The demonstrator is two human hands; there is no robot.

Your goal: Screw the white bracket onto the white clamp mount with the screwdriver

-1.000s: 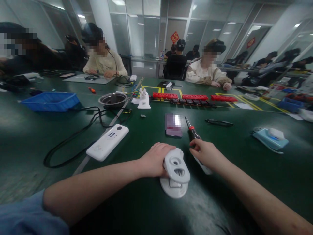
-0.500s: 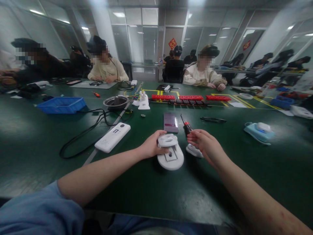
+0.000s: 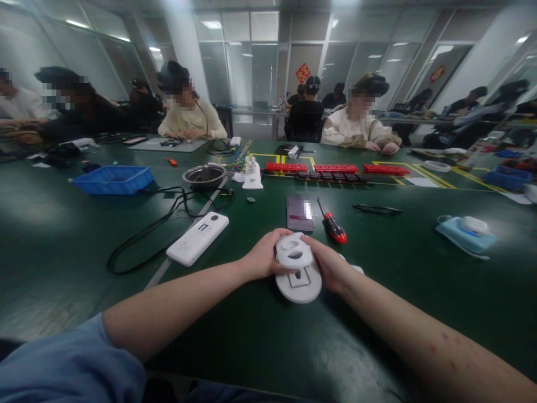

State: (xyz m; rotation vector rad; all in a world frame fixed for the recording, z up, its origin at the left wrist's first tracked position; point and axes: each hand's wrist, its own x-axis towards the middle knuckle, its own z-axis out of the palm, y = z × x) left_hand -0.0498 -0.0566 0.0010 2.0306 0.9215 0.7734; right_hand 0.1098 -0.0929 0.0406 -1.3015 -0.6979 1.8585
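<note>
White plastic assembly | left hand and right hand grasping its opposite sides, apparently for steadiness | screwdriver beyond the assembly, rightward, likely out of their way

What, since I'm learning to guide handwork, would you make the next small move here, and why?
I'd probably turn the white part slightly between the hands to inspect its openings: the left hand and right hand hold it from opposite sides, its holed face is uppermost, and the screwdriver lies loose on the table.
</note>
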